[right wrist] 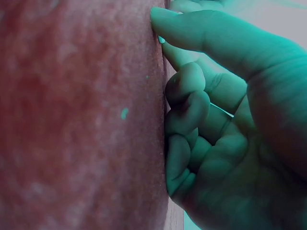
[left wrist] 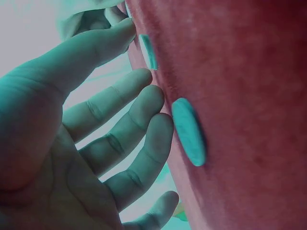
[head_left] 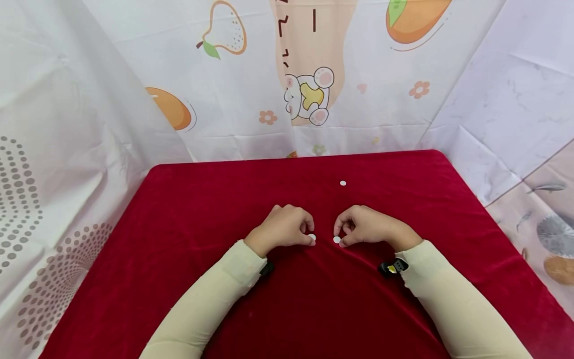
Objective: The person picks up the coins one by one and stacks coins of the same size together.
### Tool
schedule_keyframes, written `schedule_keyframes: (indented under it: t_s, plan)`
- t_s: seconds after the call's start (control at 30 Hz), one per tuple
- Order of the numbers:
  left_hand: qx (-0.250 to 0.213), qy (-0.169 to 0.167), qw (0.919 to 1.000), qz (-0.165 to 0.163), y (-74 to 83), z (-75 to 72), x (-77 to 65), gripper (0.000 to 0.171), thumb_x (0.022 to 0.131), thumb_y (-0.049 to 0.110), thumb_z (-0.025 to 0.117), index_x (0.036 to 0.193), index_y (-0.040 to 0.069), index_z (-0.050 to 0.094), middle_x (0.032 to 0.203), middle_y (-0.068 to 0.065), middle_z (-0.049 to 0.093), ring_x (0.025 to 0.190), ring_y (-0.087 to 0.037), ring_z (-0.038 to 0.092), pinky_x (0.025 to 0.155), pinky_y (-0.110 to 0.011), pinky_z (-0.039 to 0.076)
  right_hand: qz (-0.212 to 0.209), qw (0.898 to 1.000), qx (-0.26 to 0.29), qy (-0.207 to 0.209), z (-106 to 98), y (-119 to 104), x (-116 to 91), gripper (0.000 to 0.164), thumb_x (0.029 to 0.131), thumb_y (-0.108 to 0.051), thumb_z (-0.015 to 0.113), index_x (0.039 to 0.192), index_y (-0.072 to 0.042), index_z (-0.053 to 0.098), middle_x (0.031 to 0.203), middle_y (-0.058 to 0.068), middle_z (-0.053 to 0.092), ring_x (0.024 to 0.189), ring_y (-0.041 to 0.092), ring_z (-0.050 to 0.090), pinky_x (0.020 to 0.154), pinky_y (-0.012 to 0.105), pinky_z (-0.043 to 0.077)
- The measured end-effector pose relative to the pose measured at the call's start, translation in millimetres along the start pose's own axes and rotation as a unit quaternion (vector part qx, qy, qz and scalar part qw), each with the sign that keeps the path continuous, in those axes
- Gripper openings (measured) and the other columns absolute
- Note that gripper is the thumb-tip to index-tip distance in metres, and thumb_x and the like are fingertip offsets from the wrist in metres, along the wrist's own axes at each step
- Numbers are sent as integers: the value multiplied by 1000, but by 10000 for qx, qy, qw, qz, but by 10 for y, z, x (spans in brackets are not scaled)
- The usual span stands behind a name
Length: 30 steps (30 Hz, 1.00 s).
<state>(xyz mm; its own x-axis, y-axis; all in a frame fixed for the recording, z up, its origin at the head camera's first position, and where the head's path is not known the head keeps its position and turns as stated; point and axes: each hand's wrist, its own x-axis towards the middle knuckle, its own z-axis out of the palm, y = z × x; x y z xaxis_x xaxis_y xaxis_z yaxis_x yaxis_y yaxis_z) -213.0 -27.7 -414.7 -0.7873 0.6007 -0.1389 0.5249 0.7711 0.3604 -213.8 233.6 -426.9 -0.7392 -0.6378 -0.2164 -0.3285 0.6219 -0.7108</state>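
Observation:
My left hand point(head_left: 287, 227) hovers low over the red cloth, thumb and index finger on either side of a small white disc point(head_left: 312, 236). In the left wrist view its thumb and fingers point(left wrist: 146, 108) are spread apart and loosely bent, and a disc point(left wrist: 189, 132) lies flat on the cloth by the fingertips. A second disc point(left wrist: 148, 51) lies farther off there. Facing it, my right hand point(head_left: 365, 227) pinches another white disc point(head_left: 337, 240) between thumb and index finger. The right wrist view shows only that disc's edge point(right wrist: 161, 40); the other fingers are curled.
A third white disc point(head_left: 343, 183) lies on the red tablecloth point(head_left: 215, 194) beyond my hands. Behind the table hangs a printed curtain point(head_left: 242, 94), with more white sheeting point(head_left: 67, 114) at the sides. Dark wrist devices point(head_left: 389, 269) sit at both cuffs.

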Motion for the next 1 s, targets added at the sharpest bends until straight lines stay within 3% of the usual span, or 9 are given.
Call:
schedule_keyframes:
  t_s: [0.37, 0.6, 1.0]
  plan:
    - [382, 43, 9993, -16, 53, -42, 152, 19, 88, 42, 82, 102, 28, 78, 75, 15, 63, 76, -5, 58, 81, -36, 47, 6, 10000, 26, -2, 14, 9, -5, 14, 84, -17, 86, 93, -21, 75, 60, -5, 56, 53, 6, 46, 54, 22, 42]
    - [91, 148, 9998, -138, 18, -38, 319, 16, 91, 35, 79, 103, 25, 77, 81, 11, 65, 77, -8, 61, 67, -30, 53, -45, 10000, 34, 37, 25, 37, -7, 15, 83, -17, 86, 91, -21, 75, 60, -5, 56, 53, 6, 46, 54, 22, 42]
    - [189, 158, 9990, -363, -28, -50, 537, 21, 91, 33, 80, 108, 21, 76, 88, 8, 65, 81, -11, 61, 69, -31, 54, -64, 10000, -15, 56, 17, 19, -7, 14, 83, -17, 86, 91, -23, 76, 60, -6, 54, 53, 5, 44, 55, 22, 42]
